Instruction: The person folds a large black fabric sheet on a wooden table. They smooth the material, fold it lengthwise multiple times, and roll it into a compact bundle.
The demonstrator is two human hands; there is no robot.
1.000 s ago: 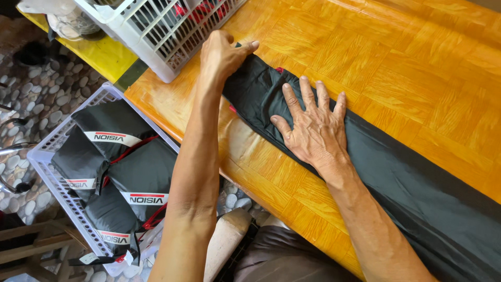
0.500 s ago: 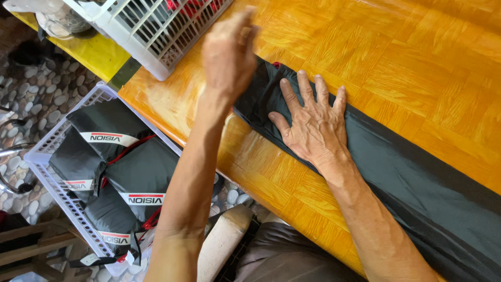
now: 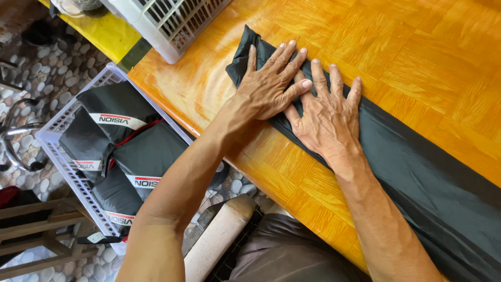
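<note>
A long strip of dark grey fabric (image 3: 417, 172) lies diagonally across the orange wooden table (image 3: 407, 57). Its upper-left end is folded over into a thicker flap (image 3: 245, 57). My left hand (image 3: 269, 86) lies flat on that folded end, fingers spread. My right hand (image 3: 326, 112) presses flat on the fabric just to the right, its fingers partly under the left hand's fingertips. Neither hand grips anything.
A white plastic basket (image 3: 172, 26) stands on the table's upper left. On the pebble floor below, a pale basket (image 3: 57, 151) holds several folded dark garments with white and red bands. A wooden stool (image 3: 36, 230) sits lower left. A yellow surface (image 3: 107, 36) adjoins the table.
My left hand came down from the air and now lies flat on the fabric's end, which has been folded over toward my right hand. My right hand stayed pressed in place.
</note>
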